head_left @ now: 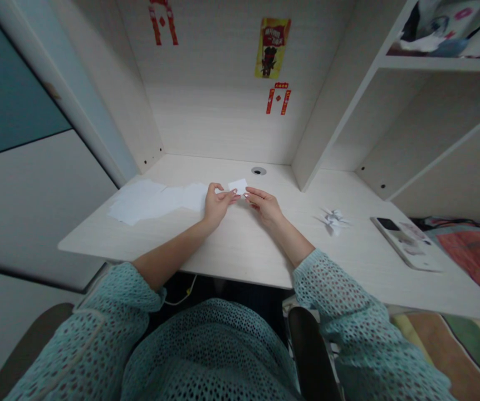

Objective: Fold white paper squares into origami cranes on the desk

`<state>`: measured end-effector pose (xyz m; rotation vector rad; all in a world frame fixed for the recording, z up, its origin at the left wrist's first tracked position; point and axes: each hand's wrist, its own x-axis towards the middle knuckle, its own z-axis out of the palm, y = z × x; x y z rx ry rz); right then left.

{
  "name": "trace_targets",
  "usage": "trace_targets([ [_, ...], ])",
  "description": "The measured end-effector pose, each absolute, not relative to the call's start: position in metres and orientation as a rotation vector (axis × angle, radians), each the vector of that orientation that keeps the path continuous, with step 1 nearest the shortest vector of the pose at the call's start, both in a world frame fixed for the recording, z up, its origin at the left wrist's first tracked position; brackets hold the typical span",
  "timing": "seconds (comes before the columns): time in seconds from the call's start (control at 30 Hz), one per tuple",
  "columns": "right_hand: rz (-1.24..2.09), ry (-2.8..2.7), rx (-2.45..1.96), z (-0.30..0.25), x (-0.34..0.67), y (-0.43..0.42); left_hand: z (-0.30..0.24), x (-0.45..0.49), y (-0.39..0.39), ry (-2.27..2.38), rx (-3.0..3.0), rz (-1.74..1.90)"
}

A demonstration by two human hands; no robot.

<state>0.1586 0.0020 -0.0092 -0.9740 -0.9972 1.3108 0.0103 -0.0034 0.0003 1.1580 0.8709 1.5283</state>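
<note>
A small white piece of paper (237,185) is held up just above the desk, between my two hands. My left hand (218,205) pinches its lower left side with thumb and fingers. At its right edge, my right hand (264,205) grips it between thumb and fingertips. Many white paper sheets (152,199) lie spread and overlapping to the left of my left hand. Right of my right hand sits a small cluster of folded white paper (334,221) with pointed ends.
The pale wooden desk (240,256) has a round cable hole (259,171) near its back panel. A white flat device with a dark screen (405,243) lies at the right. An upright divider (327,128) meets the desk behind the folded paper. A chair armrest (310,353) is below.
</note>
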Motion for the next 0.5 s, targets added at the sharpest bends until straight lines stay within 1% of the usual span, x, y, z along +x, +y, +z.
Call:
trace_targets([
  [0.27, 1.152, -1.174, -1.033, 0.001, 0.166, -0.001, -0.007, 0.007, 0.002, 0.944, 1.272, 1.408],
  [0.5, 1.15, -1.275, -1.047, 0.001, 0.171, 0.004, -0.011, 0.005, 0.007, 1.004, 1.354, 1.348],
])
